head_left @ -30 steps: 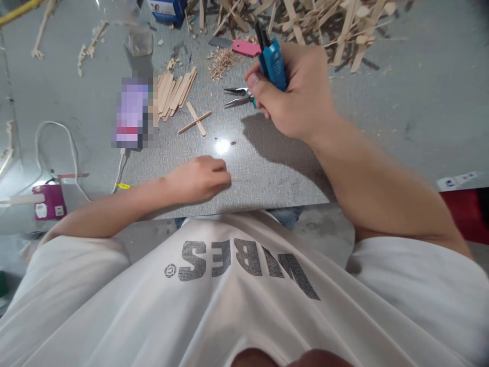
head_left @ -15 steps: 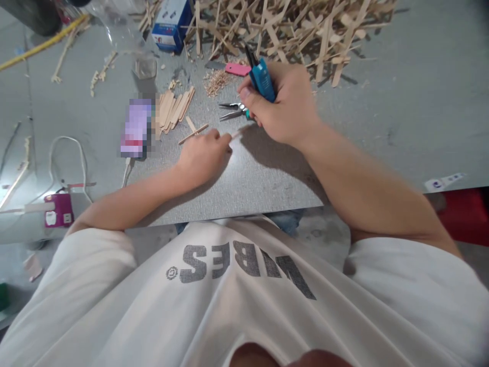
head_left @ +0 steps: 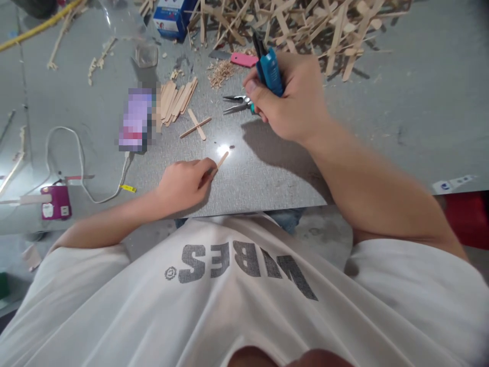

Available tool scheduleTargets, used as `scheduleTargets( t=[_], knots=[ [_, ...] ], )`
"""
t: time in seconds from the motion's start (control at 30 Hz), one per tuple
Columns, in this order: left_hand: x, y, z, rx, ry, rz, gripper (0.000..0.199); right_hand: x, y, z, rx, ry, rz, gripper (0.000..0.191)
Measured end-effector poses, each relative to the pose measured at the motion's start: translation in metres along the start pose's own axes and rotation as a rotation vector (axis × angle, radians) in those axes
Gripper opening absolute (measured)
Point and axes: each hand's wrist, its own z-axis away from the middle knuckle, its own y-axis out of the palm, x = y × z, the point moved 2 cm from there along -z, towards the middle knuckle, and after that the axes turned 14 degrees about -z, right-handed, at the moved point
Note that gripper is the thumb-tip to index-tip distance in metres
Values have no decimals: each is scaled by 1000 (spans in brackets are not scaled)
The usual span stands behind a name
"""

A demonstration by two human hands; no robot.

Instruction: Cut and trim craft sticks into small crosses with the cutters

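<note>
My left hand (head_left: pixel 189 182) rests low over the table's front part, its fingers closed on a thin wooden stick (head_left: pixel 222 160) that points up and to the right. My right hand (head_left: pixel 288 97) is wrapped round a blue-handled tool (head_left: pixel 270 71) with dark jaws pointing up. Just left of the right hand lie open long-nose pliers (head_left: pixel 239 103), their handles partly hidden. Two crossed sticks (head_left: pixel 196 126) lie above my left hand, and a row of flat sticks (head_left: pixel 178 102) is spread beyond them. Small wood bits (head_left: pixel 220 73) are heaped beside a pink-handled blade (head_left: pixel 243 60).
A large pile of wooden sticks (head_left: pixel 298 23) spans the back. At the left are a blurred phone (head_left: pixel 135 120) with a white cable, a purple adapter (head_left: pixel 56 202) and a small clear container (head_left: pixel 146 55). A blue box (head_left: pixel 171 19) stands at the back.
My left hand has moved down and left, away from the crossed sticks, and the stick in its fingers shows more plainly. My right hand still grips the blue-handled tool.
</note>
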Motion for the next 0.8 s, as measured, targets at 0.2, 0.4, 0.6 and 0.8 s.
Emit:
scheduleTargets(
  t=[0.2, 0.4, 0.6, 0.8],
  knots=[
    [14, -8, -18, -2, 221, -85, 41, 6, 6, 6, 115, 67, 39, 39],
    [20, 21, -15, -235, 311, -81, 64, -2, 9, 5, 134, 131, 100, 30],
    [10, 41, -2, -296, 301, 38, 64, -11, 17, 13, 174, 175, 1, 43],
    [9, 46, -1, -300, 219, 31, 74, -33, 19, 26, -52, -194, 165, 71]
  ],
)
